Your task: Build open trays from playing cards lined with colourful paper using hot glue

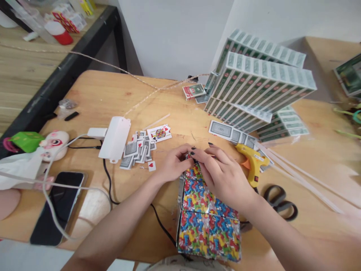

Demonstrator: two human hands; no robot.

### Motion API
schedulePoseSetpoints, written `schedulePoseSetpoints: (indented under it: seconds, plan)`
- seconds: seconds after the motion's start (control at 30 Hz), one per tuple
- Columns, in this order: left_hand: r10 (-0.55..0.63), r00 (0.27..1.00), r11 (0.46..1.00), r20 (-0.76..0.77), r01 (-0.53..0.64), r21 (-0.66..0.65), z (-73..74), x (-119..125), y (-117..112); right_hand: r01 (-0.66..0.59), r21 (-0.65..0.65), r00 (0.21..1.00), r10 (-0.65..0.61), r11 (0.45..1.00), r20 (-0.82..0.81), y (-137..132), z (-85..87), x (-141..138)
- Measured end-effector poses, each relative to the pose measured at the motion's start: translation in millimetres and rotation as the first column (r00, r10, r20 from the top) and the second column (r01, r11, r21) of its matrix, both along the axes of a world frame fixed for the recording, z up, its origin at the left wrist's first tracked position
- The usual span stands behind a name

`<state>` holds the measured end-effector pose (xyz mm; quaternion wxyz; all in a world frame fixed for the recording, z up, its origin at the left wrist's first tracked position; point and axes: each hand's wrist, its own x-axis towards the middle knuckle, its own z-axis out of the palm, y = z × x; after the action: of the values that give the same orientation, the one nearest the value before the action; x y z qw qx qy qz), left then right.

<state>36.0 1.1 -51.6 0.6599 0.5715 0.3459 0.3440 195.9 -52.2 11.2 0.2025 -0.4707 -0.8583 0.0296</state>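
Near the table's front edge is a box-like piece (208, 226) covered in panels with a colourful pattern of small figures. At its far edge, the fingers of my left hand (176, 163) are bent and pressed together at the far left corner. My right hand (222, 175) lies over the top of the piece, its fingertips meeting the left ones; whatever is between them is hidden. To the right lies a yellow hot glue gun (254, 163), with black-handled scissors (280, 203) nearer me. Cut playing card pieces (138, 148) are scattered left of my left hand.
Stacked green card boxes (254, 82) stand at the back right. A white power strip (115, 139), cables and a phone (58, 207) occupy the left side. Long glue sticks (304, 178) lie at right, beyond a row of face-down cards (232, 133).
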Motion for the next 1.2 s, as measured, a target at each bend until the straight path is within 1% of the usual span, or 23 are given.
schedulePoseSetpoints:
  seconds: [0.17,0.43,0.63,0.7,0.83,0.93,1.03,1.2]
  plan:
    - [-0.008,1.000,1.000,0.024,0.008,-0.003,-1.3,-0.1,-0.1,0.010,0.010,1.000,-0.010,1.000,0.015,-0.7,-0.2,-0.2]
    - [-0.013,0.999,1.000,0.030,0.013,0.005,4.8,1.5,1.1,0.016,-0.009,1.000,-0.016,1.000,0.026,-1.3,-1.5,0.8]
    - [-0.020,0.999,1.000,0.032,0.020,0.000,4.8,1.6,1.6,0.024,-0.020,0.999,-0.024,1.000,0.026,-1.0,1.2,1.9]
    - [-0.020,0.999,1.000,0.041,0.021,-0.009,4.5,1.5,1.6,0.025,-0.026,1.000,-0.025,0.999,0.001,-0.1,2.4,3.4]
    - [-0.016,0.998,1.000,0.067,0.017,-0.008,2.6,1.2,1.6,0.008,-0.031,0.993,-0.011,0.999,-0.115,3.1,5.9,5.4]
    - [-0.018,0.997,1.000,0.079,0.016,0.021,1.6,0.8,1.7,-0.013,-0.061,0.985,0.003,0.998,-0.172,6.7,10.4,4.8]
    - [-0.030,0.998,0.999,0.056,0.028,0.026,2.5,0.5,2.0,-0.010,-0.107,0.981,-0.011,0.994,-0.195,10.9,15.7,3.4]
    - [-0.034,0.999,0.999,0.030,0.034,-0.008,5.5,0.8,1.7,0.026,-0.205,0.982,-0.063,0.978,-0.178,18.2,23.7,1.8]
